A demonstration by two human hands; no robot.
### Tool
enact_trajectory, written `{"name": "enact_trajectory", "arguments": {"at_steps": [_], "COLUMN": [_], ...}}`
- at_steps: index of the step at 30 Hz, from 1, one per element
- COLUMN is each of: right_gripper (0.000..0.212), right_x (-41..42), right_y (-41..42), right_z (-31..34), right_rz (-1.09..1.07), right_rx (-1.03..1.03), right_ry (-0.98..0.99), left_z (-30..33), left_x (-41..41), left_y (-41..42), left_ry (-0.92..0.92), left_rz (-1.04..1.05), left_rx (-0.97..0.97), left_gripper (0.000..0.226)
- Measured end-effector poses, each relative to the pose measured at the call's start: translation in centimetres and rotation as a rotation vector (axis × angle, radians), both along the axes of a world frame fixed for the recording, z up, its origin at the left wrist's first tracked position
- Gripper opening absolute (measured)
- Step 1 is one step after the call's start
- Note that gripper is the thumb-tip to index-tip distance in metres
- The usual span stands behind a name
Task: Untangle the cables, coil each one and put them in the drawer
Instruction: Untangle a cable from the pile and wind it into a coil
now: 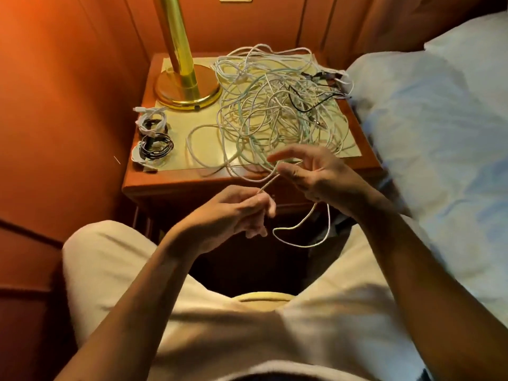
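Note:
A big tangle of white and pale green cables [277, 105], with a thin black one through it, covers the top of the wooden nightstand [143, 180]. One white cable [299, 244] leads off the heap to the front edge. My left hand [233, 215] pinches that cable in front of the nightstand. My right hand [310, 174] is higher, fingers spread and loosely curled, with the same cable running across its palm and hanging below in a loop. Two small coiled bundles [154, 138], white and black, lie at the nightstand's left edge. The drawer front is in shadow behind my hands.
A brass lamp base [188, 92] stands at the nightstand's back left. A bed with white bedding [439, 119] lies directly right of it. Orange wall panelling runs behind and to the left. My knees in light trousers sit just before the nightstand.

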State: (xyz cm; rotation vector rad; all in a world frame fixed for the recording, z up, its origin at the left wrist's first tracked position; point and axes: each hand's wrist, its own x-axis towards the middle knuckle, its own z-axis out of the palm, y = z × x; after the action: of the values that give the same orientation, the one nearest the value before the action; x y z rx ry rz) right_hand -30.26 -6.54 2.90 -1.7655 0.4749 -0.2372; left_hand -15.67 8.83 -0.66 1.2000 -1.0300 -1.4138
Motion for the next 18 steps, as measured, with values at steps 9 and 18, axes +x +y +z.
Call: {"name": "enact_trajectory", "arguments": {"at_steps": [9,18], "right_gripper": [0.008,0.021], "right_x": [1.3,-0.4], "right_y": [2.7,9.9], "right_z": [-6.5,-8.7], "right_rz": [-0.123,0.339], "right_rx": [-0.349,-0.431], "right_ry": [0.130,0.361], "left_z": [-2.4,-4.9], "left_x": [0.7,1.2], "left_y": [2.5,3.4], "left_ry": [0.789,0.772], "left_rz": [0.191,1.005], "left_rx": [0.218,0.286], "left_gripper": [0.020,0.018]}}
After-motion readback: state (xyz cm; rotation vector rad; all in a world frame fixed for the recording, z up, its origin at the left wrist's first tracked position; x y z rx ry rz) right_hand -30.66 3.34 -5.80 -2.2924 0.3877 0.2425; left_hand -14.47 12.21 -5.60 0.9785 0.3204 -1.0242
